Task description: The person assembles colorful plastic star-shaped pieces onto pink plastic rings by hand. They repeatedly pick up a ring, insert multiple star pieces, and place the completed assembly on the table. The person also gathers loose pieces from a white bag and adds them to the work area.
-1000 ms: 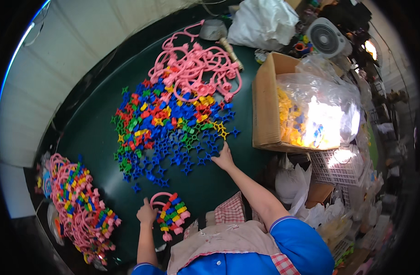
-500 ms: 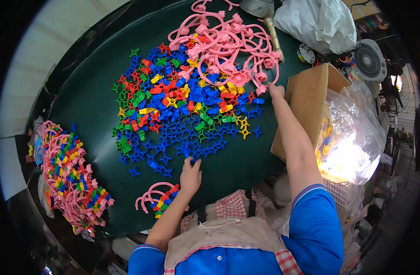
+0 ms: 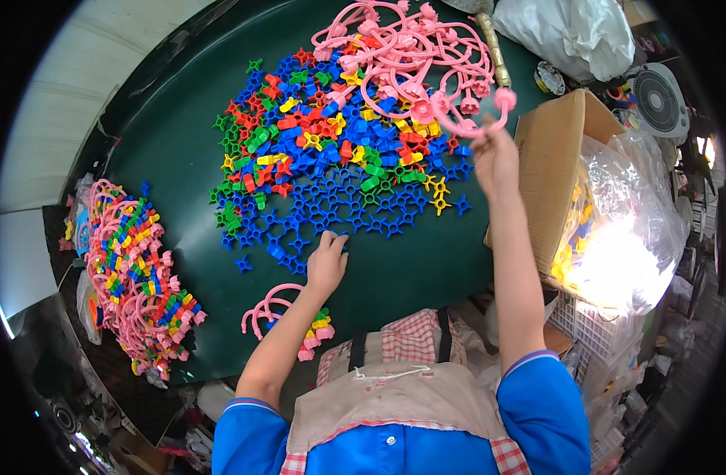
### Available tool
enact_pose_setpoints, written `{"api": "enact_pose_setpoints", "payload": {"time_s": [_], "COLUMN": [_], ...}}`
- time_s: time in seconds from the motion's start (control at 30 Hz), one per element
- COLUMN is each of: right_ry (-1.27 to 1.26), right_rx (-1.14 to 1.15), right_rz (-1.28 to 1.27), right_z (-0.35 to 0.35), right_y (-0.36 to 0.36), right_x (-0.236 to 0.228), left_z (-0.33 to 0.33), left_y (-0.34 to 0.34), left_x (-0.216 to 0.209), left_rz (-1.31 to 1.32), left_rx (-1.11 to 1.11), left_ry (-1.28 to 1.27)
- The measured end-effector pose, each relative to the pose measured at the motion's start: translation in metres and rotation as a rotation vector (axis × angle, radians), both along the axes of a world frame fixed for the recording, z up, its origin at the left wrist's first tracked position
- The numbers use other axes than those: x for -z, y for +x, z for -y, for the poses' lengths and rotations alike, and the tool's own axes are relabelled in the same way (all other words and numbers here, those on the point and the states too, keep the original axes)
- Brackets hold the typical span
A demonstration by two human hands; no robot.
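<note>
My right hand (image 3: pixel 496 157) is closed on a pink curved tube (image 3: pixel 466 129) and lifts it at the right edge of the pink heap. A flower-shaped pink end (image 3: pixel 504 99) sticks up beyond the fingers. My left hand (image 3: pixel 326 265) hovers at the near edge of the spread of blue star-shaped connectors (image 3: pixel 339 202), its fingers bent and slightly apart; nothing shows in them. Past the blue ones lie red, green and yellow connectors (image 3: pixel 299 127). Beside my left forearm sits a pink loop (image 3: pixel 272 305) strung with coloured pieces, partly hidden by the arm.
More pink tubes (image 3: pixel 402 47) are tangled at the far side of the dark green table (image 3: pixel 173 158). Strung pink loops (image 3: pixel 137 277) are piled at its left edge. A cardboard box (image 3: pixel 549 166) with a plastic bag (image 3: pixel 624 229) stands right, near a fan (image 3: pixel 658 101) and a white sack (image 3: pixel 573 36).
My right hand has raised a pink tube off the heap and drawn it nearer. My left hand has reached slightly forward to the blue connectors. The whole view has shifted a little.
</note>
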State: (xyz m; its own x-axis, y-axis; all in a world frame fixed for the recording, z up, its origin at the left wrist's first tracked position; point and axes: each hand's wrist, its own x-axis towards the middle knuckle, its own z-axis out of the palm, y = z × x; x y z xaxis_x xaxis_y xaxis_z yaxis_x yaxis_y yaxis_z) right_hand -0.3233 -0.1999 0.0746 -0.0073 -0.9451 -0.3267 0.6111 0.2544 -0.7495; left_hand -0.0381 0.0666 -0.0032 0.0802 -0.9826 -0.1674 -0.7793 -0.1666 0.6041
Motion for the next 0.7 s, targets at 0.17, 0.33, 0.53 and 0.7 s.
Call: {"api": "enact_pose_setpoints", "payload": {"time_s": [0.17,0.33,0.53,0.7], "right_ry": [-0.488,-0.529,-0.177,-0.154], "right_rx": [-0.096,-0.453,-0.286,-0.321], "right_rz": [-1.001,-1.312,-1.427,-1.62], "right_z": [-0.164,-0.249,-0.272,-0.28], "right_y": [-0.013,-0.059,-0.047,-0.04], "right_x": [0.021,0.07,0.081,0.115], "left_z": [-0.006,-0.004,0.057,0.109], "left_y": [0.011,0.028,-0.02,-0.043], "left_x": [0.001,0.009,-0.018,0.016], "left_rz": [0.218,0.168,0.067,0.267], "left_rx": [0.059,0.206,0.115,0.156], "left_ry": [-0.139,-0.031,-0.199,-0.193]}}
